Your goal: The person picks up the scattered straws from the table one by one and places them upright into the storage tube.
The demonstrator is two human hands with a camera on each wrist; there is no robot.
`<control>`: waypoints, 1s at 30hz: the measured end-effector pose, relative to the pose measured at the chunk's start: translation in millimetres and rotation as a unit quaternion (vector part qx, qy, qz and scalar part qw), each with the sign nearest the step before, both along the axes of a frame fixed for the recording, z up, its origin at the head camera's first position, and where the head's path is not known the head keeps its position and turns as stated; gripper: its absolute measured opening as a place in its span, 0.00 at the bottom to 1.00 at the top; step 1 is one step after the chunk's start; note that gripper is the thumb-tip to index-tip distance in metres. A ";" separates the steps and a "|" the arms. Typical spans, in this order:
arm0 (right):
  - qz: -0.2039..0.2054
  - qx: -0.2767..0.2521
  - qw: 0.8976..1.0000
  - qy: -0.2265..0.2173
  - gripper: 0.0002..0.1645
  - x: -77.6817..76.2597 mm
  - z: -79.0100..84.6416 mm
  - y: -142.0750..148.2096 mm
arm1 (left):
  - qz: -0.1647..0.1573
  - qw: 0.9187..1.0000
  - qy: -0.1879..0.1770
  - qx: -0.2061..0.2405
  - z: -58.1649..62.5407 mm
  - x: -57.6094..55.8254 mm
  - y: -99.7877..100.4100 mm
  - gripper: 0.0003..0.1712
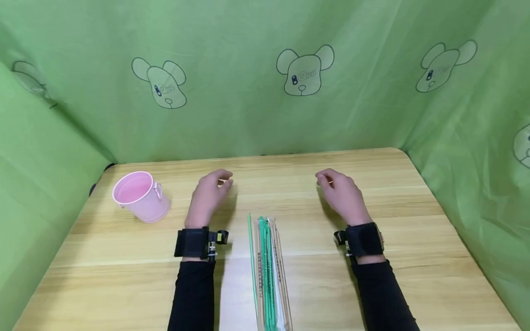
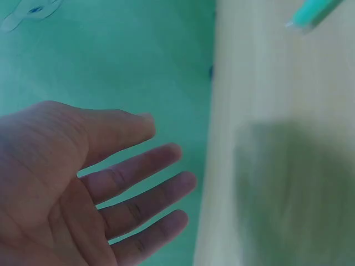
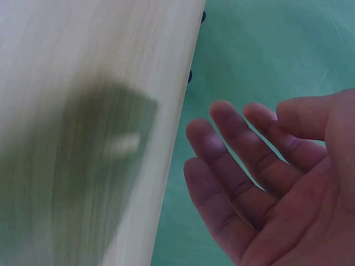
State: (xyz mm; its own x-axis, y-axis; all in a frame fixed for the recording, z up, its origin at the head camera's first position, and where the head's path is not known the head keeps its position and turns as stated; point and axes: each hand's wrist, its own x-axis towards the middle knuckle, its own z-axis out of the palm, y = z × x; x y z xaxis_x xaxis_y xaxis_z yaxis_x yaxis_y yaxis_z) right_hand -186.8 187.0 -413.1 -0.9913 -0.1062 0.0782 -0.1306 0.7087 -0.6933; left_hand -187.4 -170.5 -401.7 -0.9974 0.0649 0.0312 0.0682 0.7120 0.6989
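My left hand (image 1: 208,195) is held over the table with its fingers loosely bent and nothing between them; the left wrist view shows its bare palm (image 2: 50,183). Over on the other side, my right hand (image 1: 342,195) has a similar relaxed curl and holds nothing, its palm (image 3: 299,221) visible in the right wrist view. Between the forearms lies a bundle of long thin sticks or straws, some in green wrappers (image 1: 267,271), others in brown paper wrappers (image 1: 282,271). One slim green straw (image 1: 251,257) lies along the bundle's left side. Neither hand touches them.
A pink bucket (image 1: 151,207) with small side handles stands upright at the table's left, beyond my left hand. The wooden table (image 1: 414,239) has its far edge against a green curtain (image 1: 240,105) printed with bear heads, which also hangs at both sides.
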 end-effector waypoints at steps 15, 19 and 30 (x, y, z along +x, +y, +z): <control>0.016 -0.002 1.000 -0.013 0.25 2.5 -1.3 -3.6 | 0.100 0.990 0.065 0.078 60.9 51.5 -63.3 0.23; 0.021 -0.005 1.000 -0.016 0.25 3.0 -2.9 -3.7 | 0.234 0.961 0.072 0.127 73.2 64.2 -64.8 0.22; 0.036 -0.021 0.999 -0.017 0.24 3.0 -4.4 -8.6 | 0.353 0.932 -0.045 0.068 64.7 72.4 -92.8 0.63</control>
